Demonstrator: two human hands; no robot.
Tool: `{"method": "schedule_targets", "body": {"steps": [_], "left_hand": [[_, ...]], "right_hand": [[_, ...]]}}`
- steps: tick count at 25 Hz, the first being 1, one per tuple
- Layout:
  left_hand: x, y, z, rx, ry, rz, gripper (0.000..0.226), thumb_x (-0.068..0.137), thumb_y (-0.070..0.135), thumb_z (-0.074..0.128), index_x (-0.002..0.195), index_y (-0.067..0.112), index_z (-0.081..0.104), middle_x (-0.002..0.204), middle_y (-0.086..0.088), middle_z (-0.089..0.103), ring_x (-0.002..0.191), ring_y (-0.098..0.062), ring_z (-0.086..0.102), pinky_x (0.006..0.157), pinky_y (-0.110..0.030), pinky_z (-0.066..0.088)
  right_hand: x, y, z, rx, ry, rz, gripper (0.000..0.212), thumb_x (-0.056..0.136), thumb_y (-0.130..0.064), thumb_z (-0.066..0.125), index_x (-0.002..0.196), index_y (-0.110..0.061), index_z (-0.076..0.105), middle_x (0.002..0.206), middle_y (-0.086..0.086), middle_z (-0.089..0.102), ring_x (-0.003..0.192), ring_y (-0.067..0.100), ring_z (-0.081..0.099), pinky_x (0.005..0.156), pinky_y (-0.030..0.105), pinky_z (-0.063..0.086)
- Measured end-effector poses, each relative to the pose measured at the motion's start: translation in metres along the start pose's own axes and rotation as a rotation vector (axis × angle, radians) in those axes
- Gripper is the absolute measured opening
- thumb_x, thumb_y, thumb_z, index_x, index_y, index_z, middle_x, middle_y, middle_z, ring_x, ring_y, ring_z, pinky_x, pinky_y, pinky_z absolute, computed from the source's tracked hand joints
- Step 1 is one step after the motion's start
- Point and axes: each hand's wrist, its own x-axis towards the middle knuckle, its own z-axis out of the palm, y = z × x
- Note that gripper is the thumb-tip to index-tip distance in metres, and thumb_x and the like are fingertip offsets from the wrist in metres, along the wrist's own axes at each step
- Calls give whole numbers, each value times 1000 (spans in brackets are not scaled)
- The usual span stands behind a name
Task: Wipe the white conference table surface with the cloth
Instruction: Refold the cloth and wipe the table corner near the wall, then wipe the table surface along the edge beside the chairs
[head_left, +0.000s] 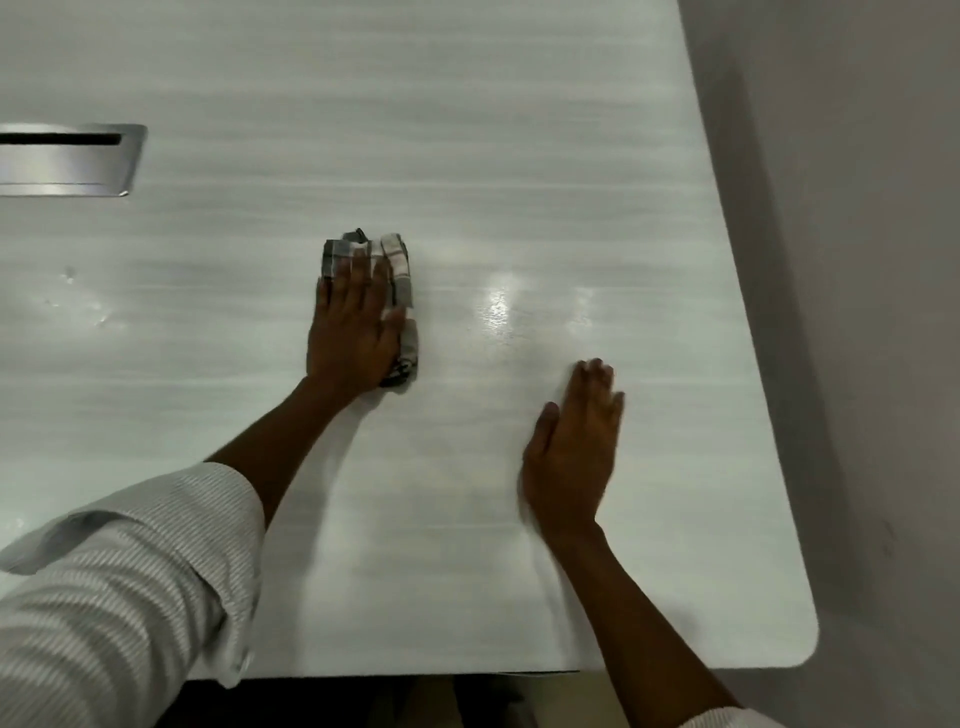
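Note:
The white conference table (519, 156) fills most of the head view, its surface glossy with faint streaks. A folded grey and white checked cloth (400, 280) lies on it near the middle. My left hand (353, 327) presses flat on the cloth, fingers spread over it and pointing away from me. My right hand (574, 452) rests flat on the bare table to the right and nearer to me, fingers together, holding nothing. It looks slightly blurred.
A brushed metal cable hatch (67, 161) is set into the table at the far left. The table's right edge (753, 364) curves to a rounded near corner (800, 649), with grey floor (872, 260) beyond. A few small water spots (70, 273) sit at the left.

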Motion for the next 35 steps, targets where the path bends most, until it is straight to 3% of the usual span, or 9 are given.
{"method": "schedule_targets", "body": {"steps": [5, 11, 13, 18, 22, 25, 29, 31, 35], "left_hand": [[-23, -15, -15, -206, 0, -11, 70, 111, 46, 18, 170, 10, 10, 178, -12, 4, 166, -26, 0, 135, -46, -1], [-119, -209, -67, -144, 205, -350, 74, 110, 47, 31, 170, 9, 10, 178, -10, 8, 166, -23, 4, 135, -41, 2], [-142, -257, -76, -128, 214, -451, 75, 109, 48, 30, 169, 7, 10, 178, -11, 7, 166, -26, 4, 135, -44, 4], [-179, -322, -84, -34, 153, -437, 77, 109, 51, 30, 169, 5, 14, 177, -17, 10, 165, -32, 7, 135, -51, 6], [-183, -333, -78, -1, 129, -438, 80, 108, 55, 29, 168, 5, 15, 176, -19, 13, 165, -33, 9, 134, -52, 9], [-182, -337, -71, 41, 172, -431, 80, 109, 56, 30, 169, 6, 14, 177, -18, 11, 166, -32, 8, 135, -49, 8], [-181, -338, -68, 59, 176, -430, 79, 109, 54, 28, 168, 3, 16, 176, -20, 13, 165, -34, 11, 134, -51, 11], [-180, -338, -74, 14, 181, -406, 80, 108, 55, 28, 167, 1, 18, 175, -21, 16, 164, -35, 14, 133, -54, 15], [-196, -387, -93, -84, 237, -415, 82, 108, 55, 32, 167, -1, 18, 175, -20, 16, 165, -34, 13, 135, -49, 11]], "right_hand": [[16, -123, 49, 248, -164, -250, 52, 111, -14, 41, 161, 1, 41, 169, 20, 40, 162, 31, 32, 134, 48, 26], [56, -200, 134, -87, -254, -238, 69, 110, -42, 26, 169, -6, 22, 175, 26, 20, 165, 43, 15, 133, 62, 15], [24, -242, 160, -152, -288, -239, 70, 112, -45, 29, 171, -8, 18, 176, 27, 14, 166, 43, 7, 134, 60, 6], [-119, -295, 136, -127, -528, -670, 65, 113, -35, 37, 172, -15, 17, 180, 13, 8, 168, 31, 1, 136, 52, 4], [-28, -227, 125, -306, -302, -160, 67, 106, -32, 26, 170, -9, 24, 177, 20, 19, 166, 38, 16, 132, 60, 16], [63, -277, 171, -340, -236, 95, 68, 108, -32, 21, 172, -10, 11, 178, 23, 6, 167, 40, 5, 134, 58, 4], [5, -402, 241, -293, -380, -378, 71, 104, -23, 28, 172, -18, 10, 177, 26, 4, 166, 43, 2, 134, 58, 0], [-64, -407, 227, -263, -444, -607, 70, 105, -29, 28, 172, -16, 15, 179, 21, 6, 167, 39, 0, 136, 55, -1], [-57, -327, 179, -301, -394, -432, 68, 106, -33, 30, 171, -15, 23, 177, 21, 18, 166, 38, 12, 133, 59, 14]]}}
